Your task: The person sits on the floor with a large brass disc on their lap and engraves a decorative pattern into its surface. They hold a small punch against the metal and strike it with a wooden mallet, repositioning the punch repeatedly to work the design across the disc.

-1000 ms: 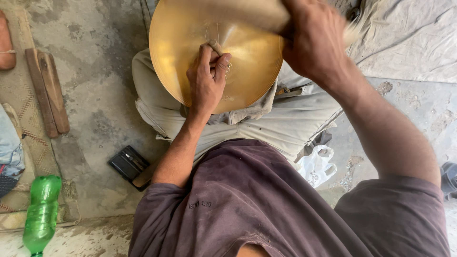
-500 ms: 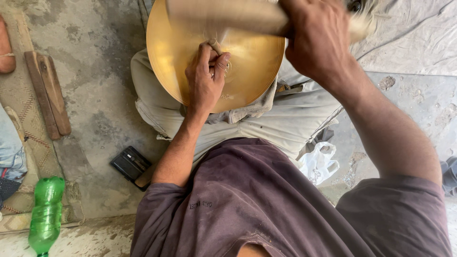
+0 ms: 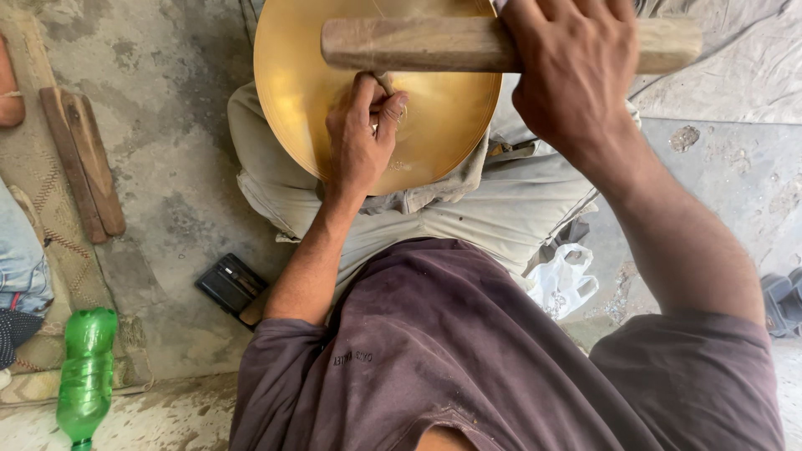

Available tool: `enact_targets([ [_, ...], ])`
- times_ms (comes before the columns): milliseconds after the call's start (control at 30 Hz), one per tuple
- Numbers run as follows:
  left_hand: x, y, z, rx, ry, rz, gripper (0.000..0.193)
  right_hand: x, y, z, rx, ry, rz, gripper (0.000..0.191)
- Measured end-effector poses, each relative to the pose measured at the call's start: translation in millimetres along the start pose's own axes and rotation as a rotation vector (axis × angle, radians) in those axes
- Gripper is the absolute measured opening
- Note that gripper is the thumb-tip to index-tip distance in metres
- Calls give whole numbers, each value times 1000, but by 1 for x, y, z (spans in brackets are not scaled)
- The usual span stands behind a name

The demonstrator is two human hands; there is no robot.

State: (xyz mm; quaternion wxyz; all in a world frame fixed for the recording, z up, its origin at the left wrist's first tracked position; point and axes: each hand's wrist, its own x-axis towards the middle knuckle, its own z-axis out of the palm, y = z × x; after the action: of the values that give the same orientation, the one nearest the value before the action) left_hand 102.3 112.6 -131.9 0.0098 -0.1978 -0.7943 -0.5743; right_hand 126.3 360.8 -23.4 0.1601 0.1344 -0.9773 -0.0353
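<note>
Brass disc (image 3: 334, 92) rests on lap, upper centre. Left hand (image 3: 359, 138) fingers pinch a small tool against it; right hand (image 3: 576, 71) clenches wooden mallet (image 3: 418, 43) — a skewed blow risks hitting the left fingers.

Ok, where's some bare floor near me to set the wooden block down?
Bare concrete lies on the left, between the knee and the wooden slats, above the black case. Another patch is at the right, beyond the white bag. The lap is crowded: brass disc, left hand, right hand gripping the wooden block.
</note>
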Motion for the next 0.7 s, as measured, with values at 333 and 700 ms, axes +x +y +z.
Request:
enact_targets([
  [333,5,3,-34,-39,-147,-44,31,-85,-15,4,786,-345,720,43],
  [700,45,-7,-18,276,-827,341,40,-176,-76,29,848,-292,1099,55],
])
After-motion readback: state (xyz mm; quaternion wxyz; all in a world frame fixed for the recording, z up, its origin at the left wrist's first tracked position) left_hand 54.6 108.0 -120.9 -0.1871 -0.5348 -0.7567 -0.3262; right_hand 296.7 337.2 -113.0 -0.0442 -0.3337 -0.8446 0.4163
